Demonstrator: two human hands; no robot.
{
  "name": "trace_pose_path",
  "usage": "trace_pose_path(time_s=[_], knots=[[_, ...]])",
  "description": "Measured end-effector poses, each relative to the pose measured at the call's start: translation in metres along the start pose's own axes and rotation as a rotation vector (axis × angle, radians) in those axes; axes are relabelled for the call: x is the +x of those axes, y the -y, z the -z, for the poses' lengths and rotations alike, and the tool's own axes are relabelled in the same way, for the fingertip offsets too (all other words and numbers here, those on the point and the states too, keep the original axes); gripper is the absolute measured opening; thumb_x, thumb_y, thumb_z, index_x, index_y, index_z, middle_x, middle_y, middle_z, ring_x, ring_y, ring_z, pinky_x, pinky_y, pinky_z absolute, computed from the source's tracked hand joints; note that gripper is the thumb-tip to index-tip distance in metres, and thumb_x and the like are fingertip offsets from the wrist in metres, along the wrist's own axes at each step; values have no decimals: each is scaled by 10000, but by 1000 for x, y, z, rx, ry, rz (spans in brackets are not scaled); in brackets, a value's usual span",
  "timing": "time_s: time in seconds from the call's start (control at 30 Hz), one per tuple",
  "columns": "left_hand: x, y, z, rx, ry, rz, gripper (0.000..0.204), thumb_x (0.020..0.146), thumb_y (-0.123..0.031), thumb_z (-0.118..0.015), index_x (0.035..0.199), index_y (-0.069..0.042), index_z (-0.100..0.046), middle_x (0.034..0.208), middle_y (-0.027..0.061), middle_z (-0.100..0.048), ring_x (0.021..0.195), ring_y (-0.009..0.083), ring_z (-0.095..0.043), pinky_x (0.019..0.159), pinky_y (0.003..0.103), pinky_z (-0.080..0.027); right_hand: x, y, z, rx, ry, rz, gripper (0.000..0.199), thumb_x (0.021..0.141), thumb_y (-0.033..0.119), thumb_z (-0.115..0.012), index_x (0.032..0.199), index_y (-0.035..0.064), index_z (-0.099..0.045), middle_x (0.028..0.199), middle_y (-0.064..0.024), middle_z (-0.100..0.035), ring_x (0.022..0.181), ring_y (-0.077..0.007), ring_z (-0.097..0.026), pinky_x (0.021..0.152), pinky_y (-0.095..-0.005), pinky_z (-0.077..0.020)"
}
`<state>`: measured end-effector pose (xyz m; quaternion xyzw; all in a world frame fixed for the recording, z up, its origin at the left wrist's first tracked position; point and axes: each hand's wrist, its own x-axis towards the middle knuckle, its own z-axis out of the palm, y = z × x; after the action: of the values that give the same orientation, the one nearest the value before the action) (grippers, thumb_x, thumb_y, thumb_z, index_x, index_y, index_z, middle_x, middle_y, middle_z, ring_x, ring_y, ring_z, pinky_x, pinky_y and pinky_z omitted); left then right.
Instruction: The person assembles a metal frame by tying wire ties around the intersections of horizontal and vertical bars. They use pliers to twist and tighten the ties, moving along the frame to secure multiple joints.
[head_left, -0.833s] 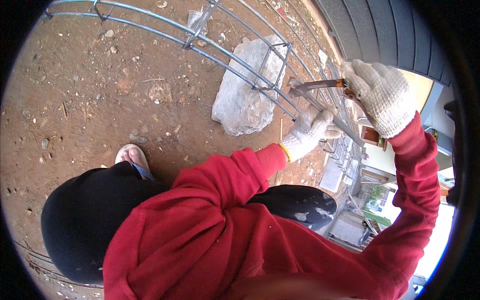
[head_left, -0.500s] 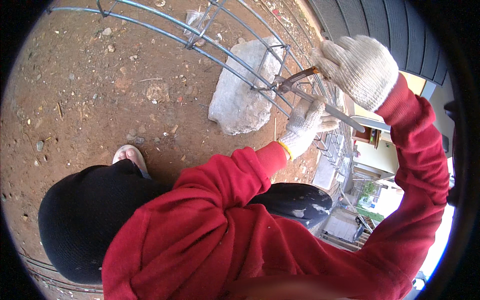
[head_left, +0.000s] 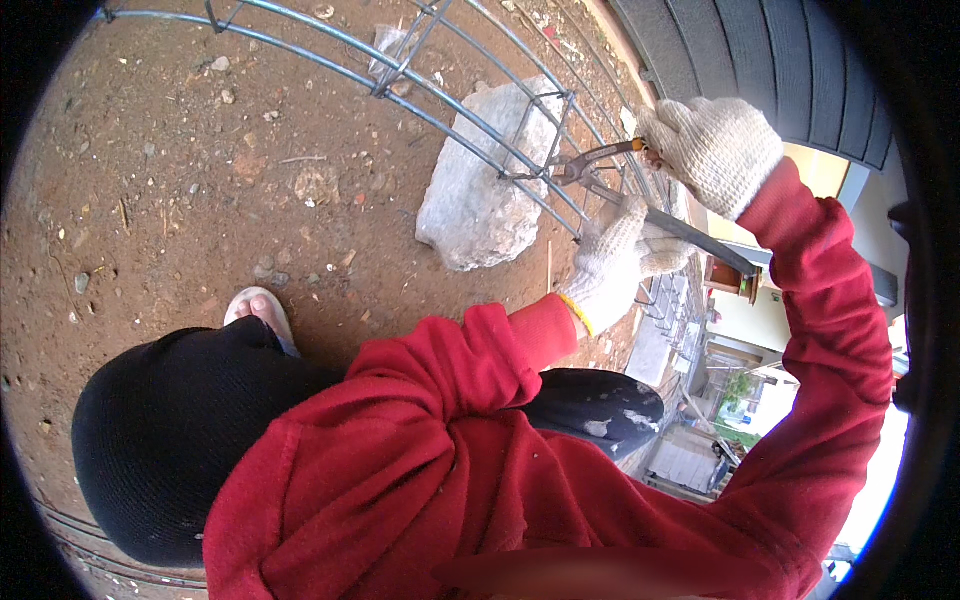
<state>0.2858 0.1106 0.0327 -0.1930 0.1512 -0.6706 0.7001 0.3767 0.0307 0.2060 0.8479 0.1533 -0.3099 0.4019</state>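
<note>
A pair of pincers has its jaws at a crossing of the steel rebar cage, where a bit of thin wire sticks out. My right hand, in a white knitted glove, is closed round the upper handle, whose orange-marked part shows beside the fingers. My left hand, in a similar glove with a yellow cuff edge, is closed on the long grey lower handle, which runs out past it to the right. Behind the crossing, a pale rough stone block lies beneath the bars.
Brown dirt ground strewn with pebbles spreads to the left. A clear plastic scrap lies by the bars. At upper right stands a dark ribbed panel. More rebar frames lie beyond my left hand. My sandalled foot is at left.
My right hand has come down a little. The lower handle's end has moved right and slightly down, with my left hand shifting slightly the same way. The pincers' jaws stay at the crossing.
</note>
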Motion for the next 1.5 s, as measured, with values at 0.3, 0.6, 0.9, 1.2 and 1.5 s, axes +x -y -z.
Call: trace_pose_path(time_s=[0.3, 0.6, 0.9, 1.2, 1.5], knots=[[8, -9, 6, 227, 68, -76, 526, 997, -418, -475, 1166, 80, -482, 1060, 274, -634, 1008, 344, -657, 876, 417, -568, -7, 11, 10, -64, -125, -26, 258, 845, 208, -568, 1052, 64, -622, 830, -85, -595, 773, -279, -634, 608, -397, -515], [8, -2, 5, 165, 78, -121, 334, 977, -307, -559, 1125, -18, -481, 1081, 255, -614, 979, 366, -662, 868, 450, -575, 1, -2, 20, -92, -191, 178, 326, 810, 228, -588, 1089, 63, -624, 907, -69, -601, 806, -253, -631, 644, -368, -526], [-1, -3, -4, 83, 66, -162, 433, 986, -375, -525, 1126, 34, -489, 1058, 254, -618, 980, 358, -664, 883, 431, -570, 7, 1, 9, -13, -145, 115, 343, 821, 228, -572, 1119, 61, -611, 904, -86, -604, 819, -262, -631, 661, -385, -524], [-3, -7, -11, 68, 68, -110, 497, 1005, -418, -457, 1158, 55, -465, 1110, 283, -591, 1060, 364, -630, 927, 430, -548, -2, 7, 15, -7, -7, 36, 343, 816, 220, -582, 1105, 37, -607, 902, -106, -599, 819, -293, -627, 669, -405, -521], [0, -6, -6, 18, 71, -91, 480, 1026, -378, -410, 1265, 37, -385, 1215, 314, -539, 1133, 379, -592, 983, 428, -516, -2, 2, 7, 35, -68, 80, 374, 806, 239, -606, 1112, 23, -606, 913, -110, -600, 837, -297, -626, 689, -413, -522]])
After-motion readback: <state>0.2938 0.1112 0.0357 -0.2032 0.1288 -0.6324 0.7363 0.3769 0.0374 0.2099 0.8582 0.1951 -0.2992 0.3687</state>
